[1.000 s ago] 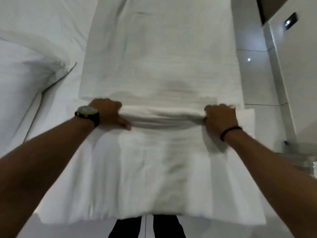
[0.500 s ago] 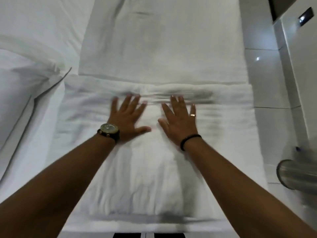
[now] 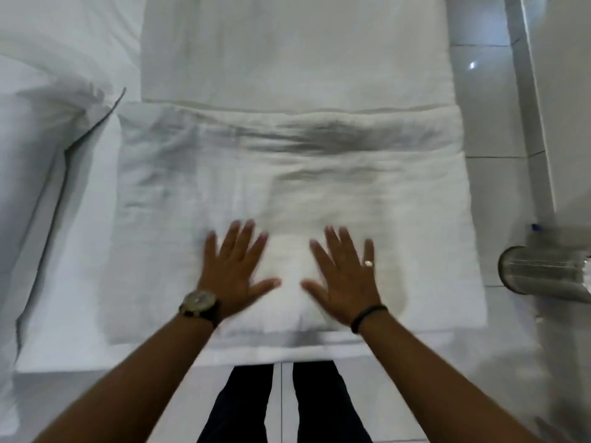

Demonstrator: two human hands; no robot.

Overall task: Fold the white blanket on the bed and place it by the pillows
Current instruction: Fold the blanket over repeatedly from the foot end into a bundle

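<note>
1. One white blanket [image 3: 287, 174], folded into a thick rectangle of several layers, lies across the near end of the bed [image 3: 287, 52], its near edge just inside the mattress edge.
2. Both hands rest flat on the blanket's near half, palms down, side by side with a narrow gap between the thumbs.
3. The left hand [image 3: 233, 270] is open with fingers spread, gripping nothing; a round-faced wristwatch [image 3: 198, 306] sits on that wrist.
4. The right hand [image 3: 348, 276] is likewise open and spread, gripping nothing; it wears a ring [image 3: 368, 263] on one finger and a dark band [image 3: 367, 316] at the wrist.
5. Rumpled creases cross the blanket's far part, near its far fold.
6. A white pillow [image 3: 41, 161] lies to the left of the blanket, well apart from the hands.
7. Dark trouser legs [image 3: 243, 404] stand on the pale tiled floor [image 3: 499, 100] at the bed's foot.
8. A shiny metal cylinder [image 3: 537, 273] lies at the right edge, blurred.
</note>
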